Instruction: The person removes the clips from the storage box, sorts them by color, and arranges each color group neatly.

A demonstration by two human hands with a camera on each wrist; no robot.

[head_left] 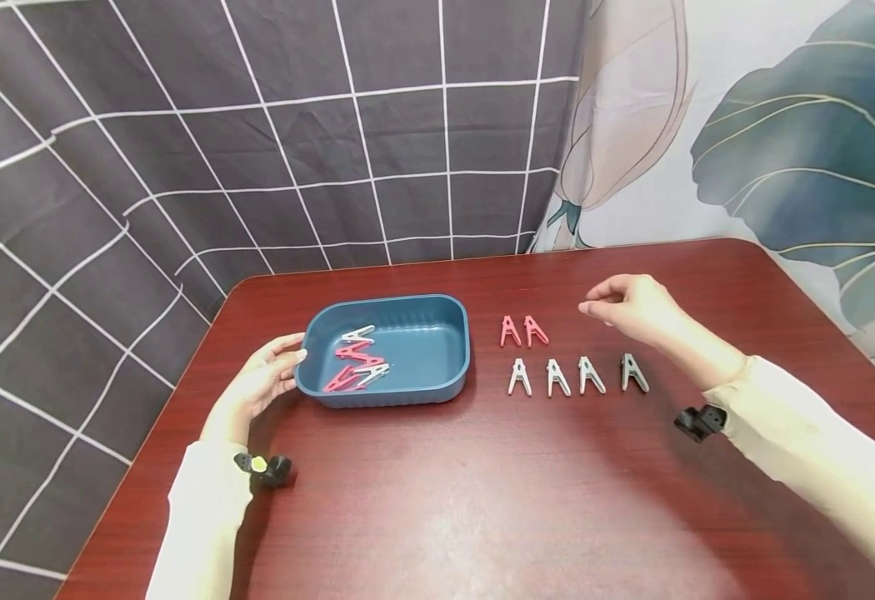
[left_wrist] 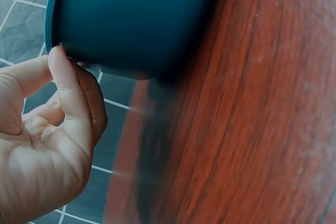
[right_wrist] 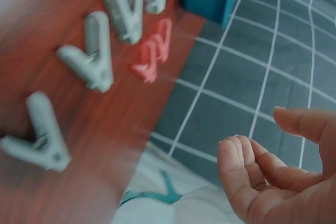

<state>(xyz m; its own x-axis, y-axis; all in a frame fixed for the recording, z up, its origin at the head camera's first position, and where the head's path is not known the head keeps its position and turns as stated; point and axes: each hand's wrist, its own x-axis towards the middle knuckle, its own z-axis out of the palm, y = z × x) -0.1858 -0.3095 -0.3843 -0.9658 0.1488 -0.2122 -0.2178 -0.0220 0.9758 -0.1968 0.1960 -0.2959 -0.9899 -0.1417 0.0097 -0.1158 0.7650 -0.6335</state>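
Left hand (head_left: 257, 385): my fingers rest relaxed against the blue tray's (head_left: 385, 392) left wall.
Right hand (head_left: 632, 308): loosely curled, empty, hovering right of two red clips (head_left: 523, 331).
Grey clips (head_left: 572, 375): four in a left-right row, each long axis near-far, tips pointing far.

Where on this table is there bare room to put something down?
The widest bare stretch is the near part of the table, between the two sleeves and in front of the blue tray. The far strip behind the tray is also bare. It is crowded to the tray's right, where the red pegs and grey pegs lie below the right hand.
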